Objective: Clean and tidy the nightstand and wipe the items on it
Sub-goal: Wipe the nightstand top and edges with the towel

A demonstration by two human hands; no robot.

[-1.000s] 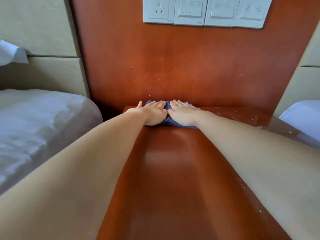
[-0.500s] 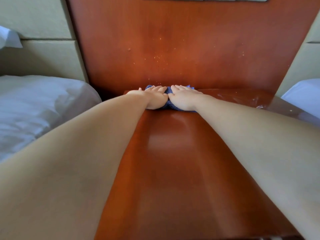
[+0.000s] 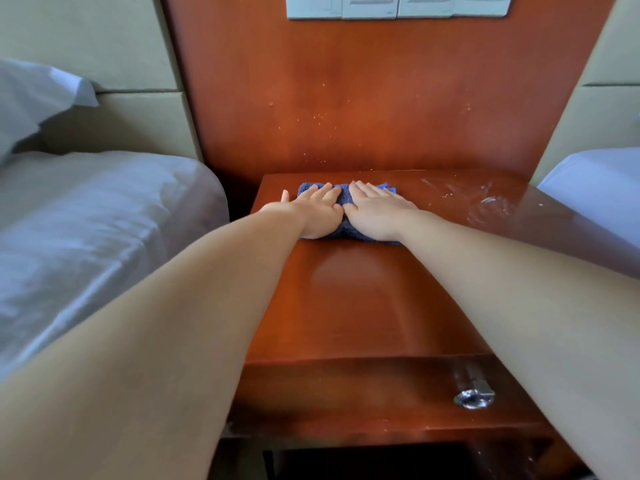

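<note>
A folded blue cloth (image 3: 343, 199) lies on the reddish wooden nightstand top (image 3: 363, 299), near its back edge. My left hand (image 3: 317, 211) presses flat on the cloth's left half, fingers straight. My right hand (image 3: 377, 211) lies flat on the right half, thumb beside the left hand. Most of the cloth is hidden under the two palms. White smears and crumbs (image 3: 485, 199) mark the top's back right corner.
A white bed (image 3: 86, 237) borders the nightstand on the left, and another bed (image 3: 595, 181) on the right. A wooden back panel (image 3: 363, 98) rises behind, with a switch plate (image 3: 398, 5) at its top. The drawer front carries a metal knob (image 3: 474, 396).
Both hands have slid the cloth a little away from the back panel toward me. The camera has pulled back, so the nightstand's front edge and drawer knob now show.
</note>
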